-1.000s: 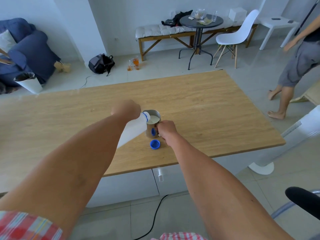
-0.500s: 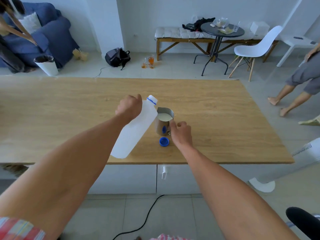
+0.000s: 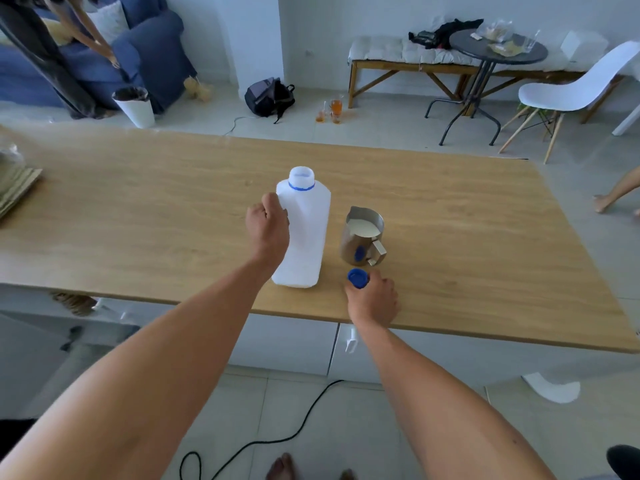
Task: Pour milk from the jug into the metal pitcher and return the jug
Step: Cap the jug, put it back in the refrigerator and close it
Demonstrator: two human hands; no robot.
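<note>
The white plastic milk jug (image 3: pixel 306 233) stands upright on the wooden table (image 3: pixel 138 216), its mouth uncapped with a blue ring below it. My left hand (image 3: pixel 268 228) grips the jug's left side. To its right stands the metal pitcher (image 3: pixel 363 237), filled with milk, handle towards me. The blue cap (image 3: pixel 358 278) is just in front of the pitcher, with the fingers of my right hand (image 3: pixel 374 299) closed on it at the table surface.
A folded cloth or mat (image 3: pixel 15 188) lies at the table's left edge. Beyond the table are a backpack (image 3: pixel 270 97), glasses on the floor (image 3: pixel 330 110), a round dark table (image 3: pixel 497 50) and a white chair (image 3: pixel 571 91). A black cable (image 3: pixel 277 441) runs across the floor.
The jug went from tilted over the pitcher to upright on the table. My right hand left the pitcher's handle and came down onto the blue cap.
</note>
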